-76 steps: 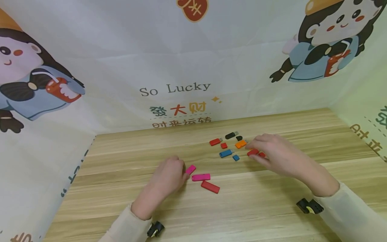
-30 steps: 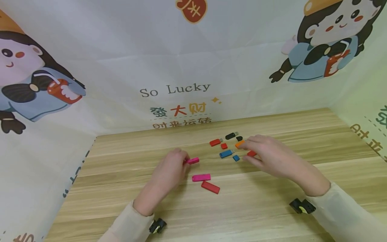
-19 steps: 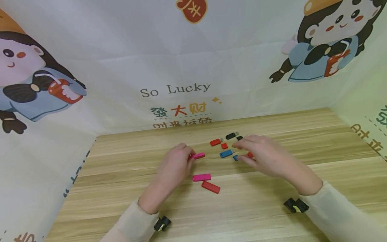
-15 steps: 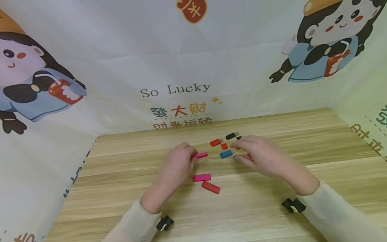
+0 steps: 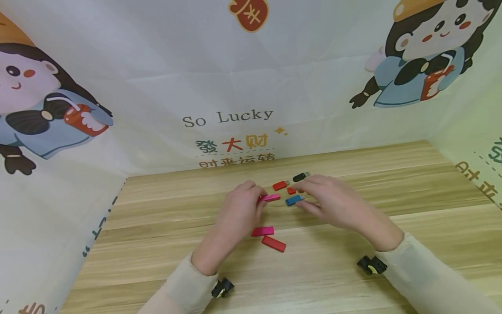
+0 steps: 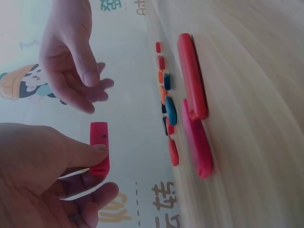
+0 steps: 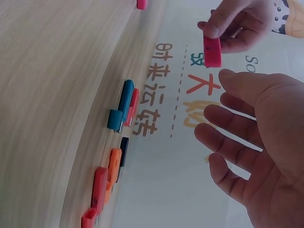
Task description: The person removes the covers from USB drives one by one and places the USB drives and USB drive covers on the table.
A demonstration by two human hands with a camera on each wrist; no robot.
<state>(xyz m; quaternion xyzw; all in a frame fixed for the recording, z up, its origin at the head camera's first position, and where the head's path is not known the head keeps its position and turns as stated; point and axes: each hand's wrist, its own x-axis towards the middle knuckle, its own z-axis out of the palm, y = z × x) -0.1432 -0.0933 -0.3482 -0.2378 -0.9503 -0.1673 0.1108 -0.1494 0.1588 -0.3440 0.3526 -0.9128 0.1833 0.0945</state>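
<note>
My left hand (image 5: 243, 209) pinches a pink USB stick (image 5: 271, 198) between thumb and fingers; in the left wrist view this stick (image 6: 99, 133) is up off the table, with no metal plug showing. Facing it from the right is my right hand (image 5: 341, 203), its fingers loosely bent and, in the right wrist view, holding nothing. A gap separates its fingertips from the pink stick. Below the hands on the table lie a second pink stick (image 5: 262, 231) and a red stick (image 5: 273, 244), end against end or nearly so.
Behind the hands lie a blue USB stick (image 5: 294, 200), a red one (image 5: 280, 186), a small red cap (image 5: 291, 190) and a black stick (image 5: 301, 176). The right wrist view adds a blue cap (image 7: 114, 119), an orange stick (image 7: 114, 166) and another red stick (image 7: 98, 190).
The left hand has picked up the pink stick and carried it right and away from me. The right hand has moved left from over the red and orange sticks, towards the left hand.
</note>
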